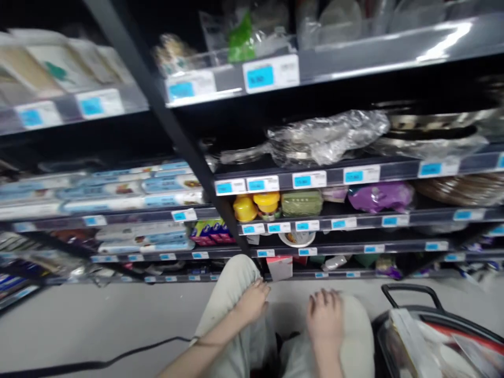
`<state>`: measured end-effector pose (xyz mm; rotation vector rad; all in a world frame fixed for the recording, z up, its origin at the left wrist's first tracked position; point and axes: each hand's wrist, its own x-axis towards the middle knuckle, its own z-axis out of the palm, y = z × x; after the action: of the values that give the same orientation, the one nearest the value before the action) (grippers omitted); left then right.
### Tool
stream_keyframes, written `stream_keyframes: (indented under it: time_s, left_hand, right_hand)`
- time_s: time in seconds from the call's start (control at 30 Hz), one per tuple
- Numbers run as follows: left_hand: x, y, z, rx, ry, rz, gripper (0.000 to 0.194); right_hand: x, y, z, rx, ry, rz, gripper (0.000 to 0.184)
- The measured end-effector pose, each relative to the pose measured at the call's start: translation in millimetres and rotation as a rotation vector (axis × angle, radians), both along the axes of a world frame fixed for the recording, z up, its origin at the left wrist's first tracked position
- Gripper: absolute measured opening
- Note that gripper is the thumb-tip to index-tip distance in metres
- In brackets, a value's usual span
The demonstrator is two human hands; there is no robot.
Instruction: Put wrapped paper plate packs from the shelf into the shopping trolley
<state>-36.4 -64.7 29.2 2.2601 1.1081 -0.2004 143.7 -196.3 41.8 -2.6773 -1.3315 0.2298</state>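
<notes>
I am crouched in front of store shelves, knees in pale trousers at the bottom of the head view. My left hand point(252, 300) rests on my left knee point(236, 275), fingers curled loosely over it and holding nothing. My right hand point(326, 315) lies flat on my right knee point(356, 325), fingers spread and empty. Just beyond my knees, a small red and white card point(279, 266) hangs from the lowest shelf edge.
Black shelves point(315, 181) carry blue price tags, yellow-lidded jars point(255, 206), a green box point(302, 202), purple packs point(380, 197) and plastic-wrapped trays point(326, 137). A shopping basket point(429, 336) with bagged goods stands at my right. A dark cable point(98, 362) crosses the grey floor at left.
</notes>
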Motion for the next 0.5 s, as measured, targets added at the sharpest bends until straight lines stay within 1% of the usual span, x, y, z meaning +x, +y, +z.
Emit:
stream_keyframes:
  time_s: [0.07,0.13,0.2,0.27,0.3,0.37,0.4,0.43,0.47,0.5]
  left_hand:
    - [-22,5,18.2,0.097,-0.022,0.018,0.047]
    - [-40,11,29.5,0.183,-0.040,0.085,0.050]
    - [-51,18,33.9,0.239,-0.065,0.183,0.055]
    - [-54,23,35.8,0.275,-0.088,0.320,0.056]
    - [-54,25,37.5,0.283,-0.097,0.393,0.056]
    - [-54,23,44.8,0.271,-0.099,0.516,0.056]
    - [-55,21,50.3,0.250,-0.090,0.553,0.058]
    - [-58,20,56.6,0.220,-0.072,0.570,0.063]
    - [-61,19,62.9,0.186,-0.042,0.585,0.068]
    - [-65,21,68.7,0.144,-0.002,0.599,0.073]
  right_hand:
    - [3,-12,-3.6,0.002,-0.166,-0.153,0.045]
    - [7,-21,-11.3,0.022,-0.226,-0.281,0.052]
    - [13,-24,-17.9,0.076,-0.191,-0.372,0.058]
    - [18,-22,-14.4,0.101,-0.117,-0.432,0.062]
    - [20,-21,-7.2,0.084,-0.075,-0.447,0.063]
    - [20,-23,16.3,0.016,0.015,-0.447,0.064]
    - [20,-25,29.7,-0.015,0.070,-0.463,0.066]
    - [19,-28,41.8,-0.039,0.152,-0.447,0.069]
    - [19,-33,51.3,-0.049,0.245,-0.430,0.072]
    - [20,-39,57.2,-0.039,0.266,-0.427,0.070]
